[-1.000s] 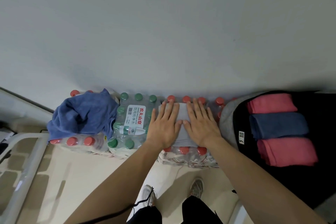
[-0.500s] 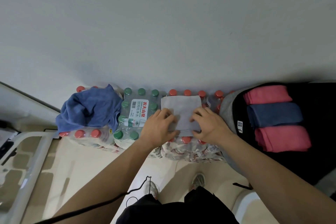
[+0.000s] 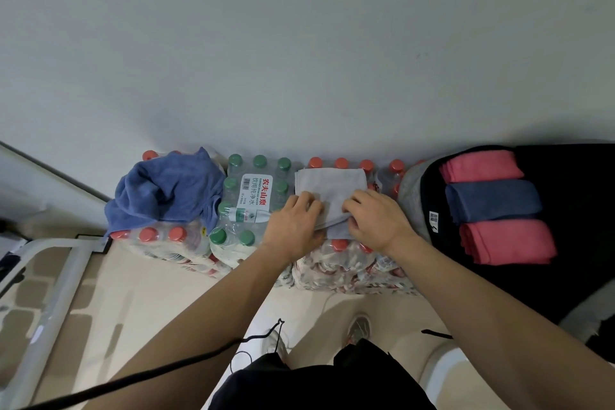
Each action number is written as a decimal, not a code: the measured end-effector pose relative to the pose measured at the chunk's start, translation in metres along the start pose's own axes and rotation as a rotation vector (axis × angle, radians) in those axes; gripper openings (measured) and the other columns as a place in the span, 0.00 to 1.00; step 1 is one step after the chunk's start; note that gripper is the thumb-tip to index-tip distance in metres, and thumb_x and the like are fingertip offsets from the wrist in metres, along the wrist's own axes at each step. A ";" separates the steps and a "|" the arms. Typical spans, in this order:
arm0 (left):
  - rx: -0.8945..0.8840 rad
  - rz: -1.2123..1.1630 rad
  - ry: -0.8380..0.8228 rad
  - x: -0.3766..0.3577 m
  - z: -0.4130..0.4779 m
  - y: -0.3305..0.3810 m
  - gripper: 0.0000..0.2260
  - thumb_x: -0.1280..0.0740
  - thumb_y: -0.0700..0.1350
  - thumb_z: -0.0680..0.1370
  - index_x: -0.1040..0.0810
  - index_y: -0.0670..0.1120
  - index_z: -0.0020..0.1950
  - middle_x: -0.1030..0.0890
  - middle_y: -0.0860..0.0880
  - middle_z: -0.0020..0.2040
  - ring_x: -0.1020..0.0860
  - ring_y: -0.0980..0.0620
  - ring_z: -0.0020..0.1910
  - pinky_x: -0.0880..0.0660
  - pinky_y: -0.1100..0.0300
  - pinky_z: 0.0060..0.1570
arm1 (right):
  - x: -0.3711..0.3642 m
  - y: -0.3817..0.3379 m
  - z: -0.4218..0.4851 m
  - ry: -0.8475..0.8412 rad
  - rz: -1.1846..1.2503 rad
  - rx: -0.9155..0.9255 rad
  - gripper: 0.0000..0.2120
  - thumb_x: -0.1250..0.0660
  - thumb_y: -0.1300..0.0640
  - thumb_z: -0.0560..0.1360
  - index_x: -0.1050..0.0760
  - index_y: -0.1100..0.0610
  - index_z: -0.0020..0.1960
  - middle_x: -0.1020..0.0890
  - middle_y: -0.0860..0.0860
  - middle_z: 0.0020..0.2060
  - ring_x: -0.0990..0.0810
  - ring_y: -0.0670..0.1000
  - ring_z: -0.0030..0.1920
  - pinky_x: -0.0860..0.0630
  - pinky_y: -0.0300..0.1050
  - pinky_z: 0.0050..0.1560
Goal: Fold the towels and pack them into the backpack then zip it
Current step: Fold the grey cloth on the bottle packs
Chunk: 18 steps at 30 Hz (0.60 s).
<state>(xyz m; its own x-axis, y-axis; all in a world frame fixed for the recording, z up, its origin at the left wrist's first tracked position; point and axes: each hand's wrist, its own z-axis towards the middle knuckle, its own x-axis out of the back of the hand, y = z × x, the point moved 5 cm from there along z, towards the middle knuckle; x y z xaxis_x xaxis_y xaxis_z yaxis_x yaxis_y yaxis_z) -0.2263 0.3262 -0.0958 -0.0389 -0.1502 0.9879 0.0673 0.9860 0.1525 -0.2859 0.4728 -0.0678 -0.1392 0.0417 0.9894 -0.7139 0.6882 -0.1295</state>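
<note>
While the flat grey folded cloth towel (image 3: pixel 331 188) lies on top of a shrink-wrapped pack of red-capped water bottles (image 3: pixel 349 265), both hands sit at its near edge. The left hand (image 3: pixel 294 231) has its fingers (image 3: pixel 311 206) curled onto the near-left corner. The right hand (image 3: pixel 376 221) has its fingers (image 3: pixel 357 203) curled onto the near-right corner. Btwn the two hands the near edge is pinched up into a raised ridge, so both sets of fingers are closed on the cloth, not spread. The far half of the towel lies flat, its far edge just short of the red caps by the pale wall (image 3: pixel 299 60).

Counts:
- Towels: 5 in all. 1 grey, in the hands. 1 crumpled mid-blue towel (image 3: pixel 163 193), heaped on the left-most red-capped pack (image 3: pixel 156 238), well apart from the hands. 3 folded ones lie side by side, touching, in the open black backpack w/ grey rim (image 3: pixel 411 190) at right: far pink towel (image 3: pixel 479 166), dark blue folded towel (image 3: pixel 492 201) in the middle, near pink towel (image 3: pixel 506 241).
- Bottle packs: 3 in a row along the wall. Red caps, then the green-capped pack w/ white label (image 3: pixel 258 191), then red caps.
- Backpack: 1, just beside the right-most pack.
- Hands: 2.

Below are a pale floor (image 3: pixel 149 293), a white tube frame (image 3: pixel 60 280) at left, and 2 shoes (image 3: pixel 359 328).
</note>
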 end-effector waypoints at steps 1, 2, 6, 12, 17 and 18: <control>-0.001 -0.003 0.014 0.000 -0.002 0.000 0.22 0.32 0.59 0.70 0.28 0.48 0.58 0.28 0.49 0.59 0.27 0.46 0.53 0.22 0.52 0.34 | 0.002 -0.002 -0.001 0.032 0.018 0.001 0.07 0.30 0.57 0.68 0.22 0.55 0.45 0.22 0.52 0.41 0.21 0.56 0.43 0.24 0.49 0.40; -0.003 -0.007 0.032 0.000 -0.004 0.000 0.22 0.33 0.59 0.70 0.27 0.48 0.58 0.28 0.49 0.59 0.27 0.46 0.53 0.22 0.52 0.33 | 0.003 -0.004 -0.003 0.049 0.030 -0.001 0.06 0.29 0.57 0.68 0.22 0.55 0.45 0.22 0.51 0.41 0.21 0.55 0.42 0.24 0.49 0.39; -0.005 -0.002 0.084 -0.003 -0.010 -0.002 0.20 0.35 0.59 0.71 0.27 0.48 0.57 0.27 0.48 0.59 0.26 0.46 0.54 0.22 0.53 0.31 | -0.012 -0.012 -0.012 -0.002 0.030 -0.019 0.05 0.29 0.57 0.68 0.24 0.56 0.41 0.23 0.52 0.38 0.21 0.56 0.40 0.25 0.49 0.38; -0.047 -0.044 0.222 0.004 -0.016 -0.003 0.09 0.38 0.51 0.76 0.25 0.48 0.51 0.23 0.49 0.55 0.24 0.46 0.50 0.24 0.55 0.26 | -0.008 -0.014 -0.017 0.136 0.021 -0.022 0.05 0.30 0.57 0.66 0.25 0.55 0.41 0.24 0.51 0.37 0.23 0.55 0.38 0.26 0.49 0.37; -0.081 -0.037 0.257 0.008 -0.020 -0.005 0.07 0.35 0.49 0.75 0.25 0.47 0.50 0.23 0.49 0.53 0.26 0.48 0.50 0.25 0.55 0.27 | -0.017 -0.024 -0.025 0.164 -0.023 0.044 0.06 0.37 0.53 0.70 0.25 0.53 0.44 0.24 0.50 0.40 0.24 0.54 0.41 0.26 0.50 0.41; -0.097 -0.023 0.227 0.004 -0.022 -0.006 0.07 0.33 0.49 0.74 0.25 0.48 0.49 0.24 0.49 0.53 0.27 0.48 0.50 0.25 0.55 0.28 | -0.024 -0.024 -0.028 0.128 -0.027 0.036 0.06 0.34 0.51 0.69 0.25 0.52 0.44 0.24 0.50 0.40 0.23 0.54 0.42 0.26 0.50 0.42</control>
<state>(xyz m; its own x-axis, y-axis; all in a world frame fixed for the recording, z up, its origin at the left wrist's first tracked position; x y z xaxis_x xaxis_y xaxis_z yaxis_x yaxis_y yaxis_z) -0.2050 0.3180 -0.0923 0.1830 -0.1952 0.9635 0.1644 0.9724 0.1658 -0.2463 0.4752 -0.0862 -0.0327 0.1171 0.9926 -0.7409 0.6637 -0.1028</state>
